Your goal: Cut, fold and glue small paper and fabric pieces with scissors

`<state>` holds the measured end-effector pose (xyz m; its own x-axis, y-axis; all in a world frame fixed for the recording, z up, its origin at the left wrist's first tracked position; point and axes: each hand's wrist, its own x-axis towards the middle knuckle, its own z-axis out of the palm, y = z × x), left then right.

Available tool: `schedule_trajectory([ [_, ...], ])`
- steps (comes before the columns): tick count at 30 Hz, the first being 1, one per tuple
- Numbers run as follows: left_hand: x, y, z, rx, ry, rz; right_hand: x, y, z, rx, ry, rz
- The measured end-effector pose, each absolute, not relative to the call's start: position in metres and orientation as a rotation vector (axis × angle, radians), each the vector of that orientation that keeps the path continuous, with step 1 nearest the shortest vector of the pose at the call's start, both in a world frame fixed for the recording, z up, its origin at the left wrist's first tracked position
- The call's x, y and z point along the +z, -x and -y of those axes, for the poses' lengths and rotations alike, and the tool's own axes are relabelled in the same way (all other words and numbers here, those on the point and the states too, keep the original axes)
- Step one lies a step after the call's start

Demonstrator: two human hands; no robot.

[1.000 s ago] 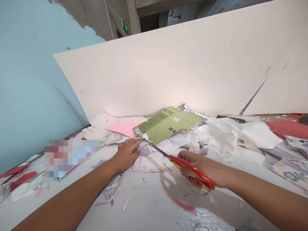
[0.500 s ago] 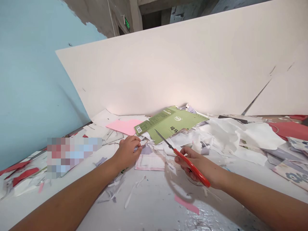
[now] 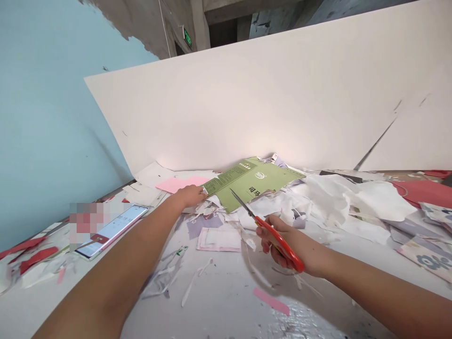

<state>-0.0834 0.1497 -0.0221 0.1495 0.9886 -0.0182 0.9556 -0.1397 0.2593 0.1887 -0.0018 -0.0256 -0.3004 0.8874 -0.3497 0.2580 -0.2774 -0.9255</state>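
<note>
**Checker:** Hands, quick?

**Me:** I've got the right hand [image 3: 293, 242] closed firmly round the red-handled scissors [image 3: 282, 246], blades looking shut, tips over the green printed carton [image 3: 263, 184]. Can't tell if they touch it. Left hand [image 3: 190, 196] is stretched out, fingertips at the carton's near corner. Can't tell if it's pinching anything.

**Checker:** Doing that well?

**Me:** Pin the card near the corner, keep the blades square, left fingers off the blade line.

**Checker:** Room?

**Me:** Tight on the far side: the white board [image 3: 247, 94] stands just beyond, loose white paper scraps [image 3: 342, 202] heap to the right. Most room is on the tabletop [image 3: 226, 282] below my hands. The phone [image 3: 111, 230] lies beside my left forearm [image 3: 120, 259].
</note>
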Motion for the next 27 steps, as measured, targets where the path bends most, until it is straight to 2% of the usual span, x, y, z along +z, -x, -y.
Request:
schedule_trajectory([
  [10, -0.032, 0.076, -0.190, 0.254, -2.150, -1.815, -0.022, -0.187, 0.000, 1.681, 1.389, 1.438],
  [27, 0.012, 0.105, -0.155, 0.834, -2.039, -1.817, -0.035, -0.191, 0.001, 1.533, 1.446, 1.658],
])
